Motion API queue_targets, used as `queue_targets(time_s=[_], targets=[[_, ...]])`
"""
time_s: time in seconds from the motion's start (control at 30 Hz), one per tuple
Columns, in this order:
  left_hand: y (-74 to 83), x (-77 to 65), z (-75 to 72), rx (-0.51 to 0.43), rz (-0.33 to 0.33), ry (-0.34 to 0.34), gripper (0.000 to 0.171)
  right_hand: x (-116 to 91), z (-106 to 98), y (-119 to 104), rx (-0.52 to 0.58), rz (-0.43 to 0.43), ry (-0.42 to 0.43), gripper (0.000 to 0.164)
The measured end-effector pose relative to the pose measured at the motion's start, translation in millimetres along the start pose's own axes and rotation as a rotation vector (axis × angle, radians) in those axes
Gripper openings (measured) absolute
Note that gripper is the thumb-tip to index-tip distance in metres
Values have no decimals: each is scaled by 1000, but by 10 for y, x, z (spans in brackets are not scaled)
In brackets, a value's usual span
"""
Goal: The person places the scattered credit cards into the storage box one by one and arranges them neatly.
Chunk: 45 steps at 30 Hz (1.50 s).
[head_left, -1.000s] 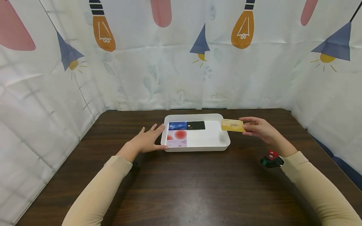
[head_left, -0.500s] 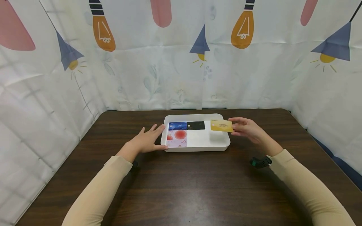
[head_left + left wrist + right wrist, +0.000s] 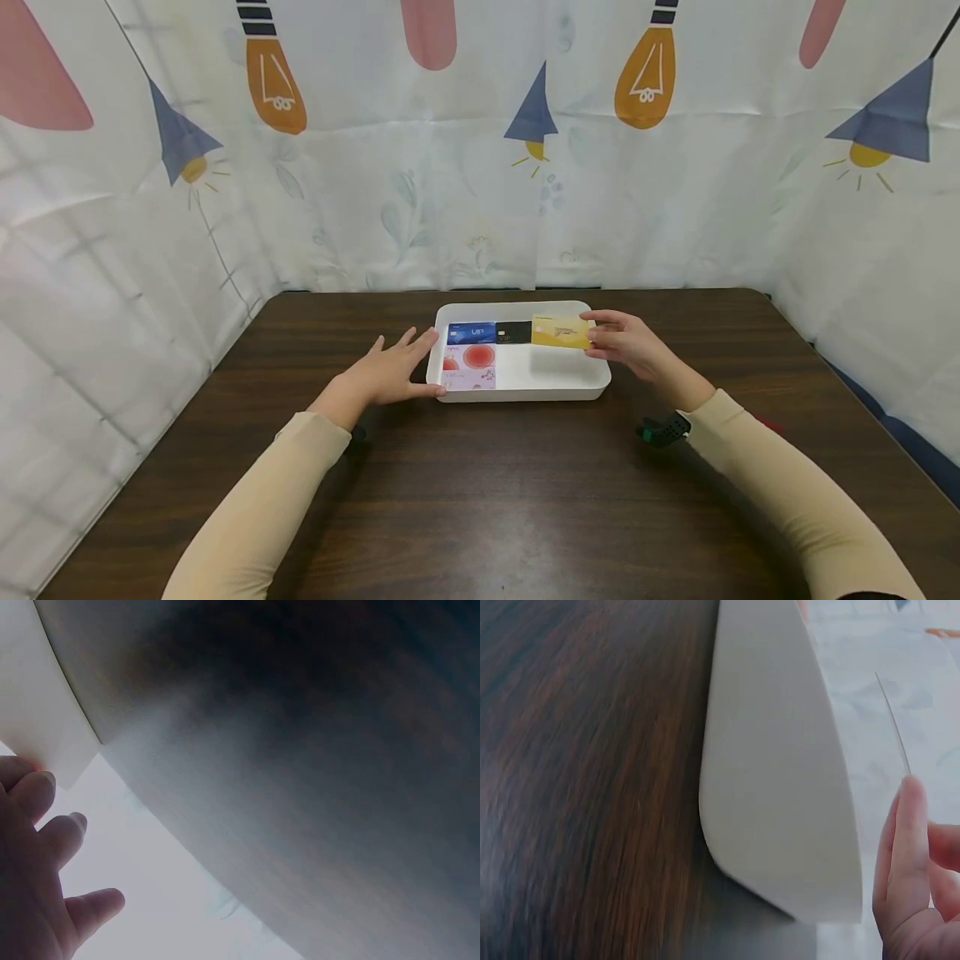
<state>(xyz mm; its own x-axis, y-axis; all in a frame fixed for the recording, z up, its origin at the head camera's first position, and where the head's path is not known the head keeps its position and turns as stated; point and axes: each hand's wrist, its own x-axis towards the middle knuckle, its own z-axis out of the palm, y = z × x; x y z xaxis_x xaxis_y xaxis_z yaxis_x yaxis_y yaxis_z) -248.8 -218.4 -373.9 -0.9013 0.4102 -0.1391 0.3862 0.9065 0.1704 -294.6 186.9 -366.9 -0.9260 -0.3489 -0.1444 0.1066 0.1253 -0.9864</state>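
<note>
A yellow card [image 3: 561,332] is pinched at its right end by my right hand [image 3: 626,343], raised over the white tray [image 3: 551,395]. In the head view its left end overlaps a black card [image 3: 513,332] in the tray. In the right wrist view the held card [image 3: 893,724] shows edge-on above the fingertips. A blue card [image 3: 471,333] lies left of the black one, with a pink card with a red circle [image 3: 470,358] and a lilac card [image 3: 469,380] below it. My left hand [image 3: 390,371] spreads its fingers and touches the tray's left side.
The tray stands on a dark wooden table [image 3: 480,483]. A patterned white curtain [image 3: 465,208] hangs behind and at both sides. Something red [image 3: 769,425] shows partly behind the right sleeve.
My right hand has carried the yellow card leftward, from the tray's right rim to beside the black card. My left hand and the cards in the tray have stayed put.
</note>
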Motion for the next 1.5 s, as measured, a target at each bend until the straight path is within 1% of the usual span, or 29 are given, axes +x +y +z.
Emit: queue_targets(time_s=[0.13,0.47,0.67,0.8,1.07,1.3,1.5], targets=[[8,9,-14,0,-1,-4,109,54,94,-10,-9,4,7,50],[21,1,-30,-3,-8,-5,108,222,304,-4,-4,30,-32,48],[17,7,-19,5,-9,-6,109,301,387,28,-11,43,-48,48],[14,11,-15,6,-13,-11,109,336,419,33,-16,72,-65,47],[13,10,-15,2,-16,-11,110,383,480,27,-44,166,-75,45],[12,12,-11,4,-18,-17,110,427,499,36,-53,221,-76,46],[13,14,-24,1,-7,-2,109,453,502,42,-66,256,-87,46]])
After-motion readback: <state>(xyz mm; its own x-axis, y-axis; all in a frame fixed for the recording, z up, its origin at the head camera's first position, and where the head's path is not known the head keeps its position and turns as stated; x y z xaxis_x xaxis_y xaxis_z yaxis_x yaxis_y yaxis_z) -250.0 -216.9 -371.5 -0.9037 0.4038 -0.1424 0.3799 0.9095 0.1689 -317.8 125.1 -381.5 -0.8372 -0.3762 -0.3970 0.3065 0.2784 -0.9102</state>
